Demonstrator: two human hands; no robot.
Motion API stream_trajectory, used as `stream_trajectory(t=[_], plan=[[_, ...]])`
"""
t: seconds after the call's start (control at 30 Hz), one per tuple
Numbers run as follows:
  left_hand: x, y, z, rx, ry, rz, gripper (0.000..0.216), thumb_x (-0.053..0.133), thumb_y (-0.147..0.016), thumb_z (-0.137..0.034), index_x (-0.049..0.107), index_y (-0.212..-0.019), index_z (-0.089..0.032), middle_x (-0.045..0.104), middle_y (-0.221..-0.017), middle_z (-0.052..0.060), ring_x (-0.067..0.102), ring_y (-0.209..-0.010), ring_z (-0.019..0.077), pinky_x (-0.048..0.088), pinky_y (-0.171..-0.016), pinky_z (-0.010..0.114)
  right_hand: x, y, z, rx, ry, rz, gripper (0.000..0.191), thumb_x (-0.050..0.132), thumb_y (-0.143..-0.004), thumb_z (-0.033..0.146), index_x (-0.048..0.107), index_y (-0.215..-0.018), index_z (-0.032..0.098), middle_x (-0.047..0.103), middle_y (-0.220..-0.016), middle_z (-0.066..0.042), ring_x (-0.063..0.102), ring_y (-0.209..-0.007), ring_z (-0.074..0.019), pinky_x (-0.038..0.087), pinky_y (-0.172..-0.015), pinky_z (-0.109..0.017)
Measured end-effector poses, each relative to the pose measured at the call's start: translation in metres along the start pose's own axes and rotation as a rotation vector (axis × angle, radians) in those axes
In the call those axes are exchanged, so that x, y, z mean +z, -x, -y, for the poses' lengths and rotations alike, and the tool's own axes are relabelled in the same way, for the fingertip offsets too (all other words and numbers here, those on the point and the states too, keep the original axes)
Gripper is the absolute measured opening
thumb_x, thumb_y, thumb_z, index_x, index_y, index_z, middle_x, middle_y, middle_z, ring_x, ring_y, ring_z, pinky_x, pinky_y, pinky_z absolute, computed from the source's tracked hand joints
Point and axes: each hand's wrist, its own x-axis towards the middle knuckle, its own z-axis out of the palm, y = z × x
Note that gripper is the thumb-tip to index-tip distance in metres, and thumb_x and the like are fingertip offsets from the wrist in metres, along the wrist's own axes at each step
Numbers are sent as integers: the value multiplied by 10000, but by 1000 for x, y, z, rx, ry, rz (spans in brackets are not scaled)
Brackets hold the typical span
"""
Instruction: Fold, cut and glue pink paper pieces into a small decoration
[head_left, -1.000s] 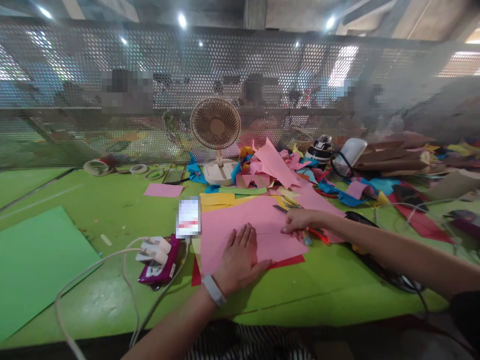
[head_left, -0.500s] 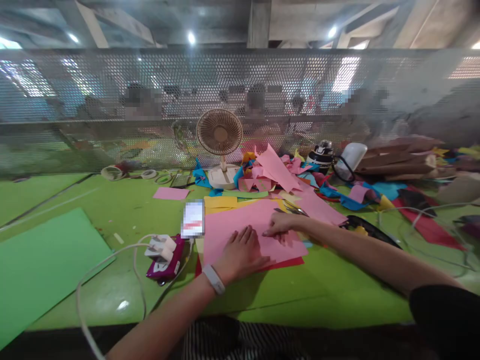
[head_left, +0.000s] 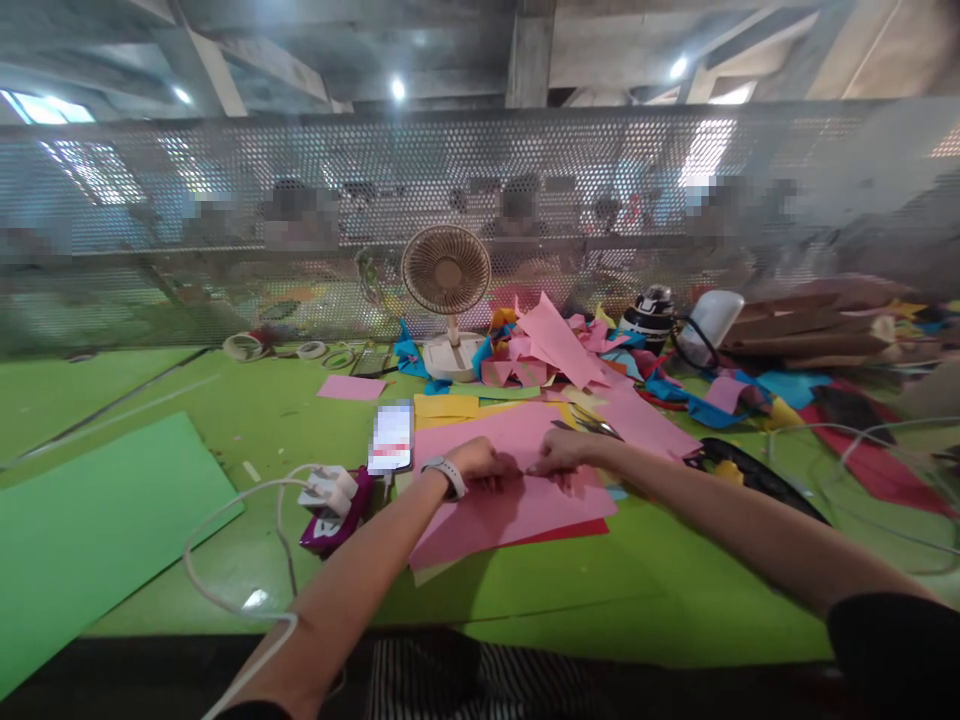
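Note:
A large pink paper sheet [head_left: 517, 505] lies on the green table [head_left: 637, 580] over red and yellow sheets. My left hand [head_left: 484, 462], a grey band at its wrist, rests on the pink sheet with fingers curled and pinched. My right hand [head_left: 559, 452] sits a little to its right, also pinched down on the same sheet. The two hands nearly meet at the sheet's middle. Scissors [head_left: 592, 425] lie just beyond my right hand.
A phone [head_left: 391, 438] and a purple power bank with white plugs [head_left: 330, 495] lie left of the sheet. A green sheet [head_left: 97, 520] lies at far left. A small fan [head_left: 447, 290], paper scraps [head_left: 555, 345], tape rolls [head_left: 244, 346] and cables [head_left: 862, 440] stand behind. People sit beyond the mesh screen.
My left hand lifted from lying flat on the pink sheet, moved up toward my right hand and closed into a pinch. My right hand shifted slightly left. The view tilted upward.

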Motion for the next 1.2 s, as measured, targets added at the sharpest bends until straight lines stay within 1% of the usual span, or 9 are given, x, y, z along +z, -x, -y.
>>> stream_trajectory(t=[0.2, 0.43, 0.53, 0.7, 0.8, 0.97, 1.1, 1.13, 1.2], plan=[[-7, 7, 7, -25, -15, -26, 462, 674, -558, -596, 654, -505, -137, 552, -402, 23, 476, -384, 117, 371, -436, 228, 1, 0, -2, -6, -11, -13, 523, 638, -595, 652, 563, -541, 138, 582, -413, 1, 454, -333, -67, 273, -361, -193], [-25, 26, 39, -95, -3, -49, 518, 640, -557, -654, 652, -490, -141, 563, -419, 33, 457, -362, 106, 342, -414, 225, 3, 5, 3, 15, -14, -33, 524, 632, -611, 645, 581, -584, 124, 632, -476, -36, 519, -367, -85, 301, -363, -188], [-28, 39, 46, -106, 7, -94, 517, 632, -567, -654, 654, -481, -144, 545, -392, 31, 473, -380, 111, 325, -413, 213, 4, 6, 4, 11, -4, -34, 514, 620, -639, 630, 584, -589, 119, 650, -502, -58, 560, -394, -106, 315, -362, -191], [-28, 56, 49, -130, 50, -209, 422, 678, -573, -539, 618, -425, -149, 561, -397, 35, 480, -398, 112, 349, -442, 214, 5, 8, 5, -11, 26, -50, 486, 597, -687, 594, 583, -584, 119, 656, -513, -67, 566, -399, -106, 324, -363, -188], [-26, 62, 52, -148, 67, -274, 368, 645, -634, -442, 595, -417, -149, 548, -380, 24, 470, -378, 106, 367, -444, 211, 6, 10, 5, -20, 59, -92, 454, 603, -699, 563, 588, -583, 124, 654, -514, -63, 566, -403, -112, 344, -377, -195], [-13, 68, 55, -143, 56, -426, 348, 522, -735, -373, 595, -487, -139, 563, -408, 27, 522, -385, 128, 403, -442, 219, 14, 22, 13, -50, 151, -259, 384, 593, -733, 500, 583, -598, 141, 640, -538, -54, 588, -478, -140, 394, -475, -221], [-1, 72, 47, -77, 45, -491, 422, 461, -783, -479, 591, -552, -151, 592, -450, 23, 562, -413, 134, 417, -457, 214, 28, 34, 22, -129, 279, -551, 291, 606, -741, 452, 605, -817, 170, 657, -849, -77, 594, -806, -195, 390, -653, -251], [0, 72, 43, -48, 44, -496, 445, 452, -786, -508, 588, -556, -152, 590, -448, 21, 564, -412, 135, 415, -454, 212, 31, 36, 23, -166, 332, -615, 268, 617, -740, 425, 604, -851, 181, 641, -901, -73, 572, -855, -198, 379, -686, -256], [3, 70, 36, 13, 48, -489, 479, 444, -783, -551, 584, -558, -152, 580, -436, 18, 568, -410, 137, 412, -447, 209, 35, 37, 23, -226, 420, -678, 218, 629, -740, 372, 611, -858, 189, 624, -897, -60, 552, -849, -188, 365, -711, -261]])
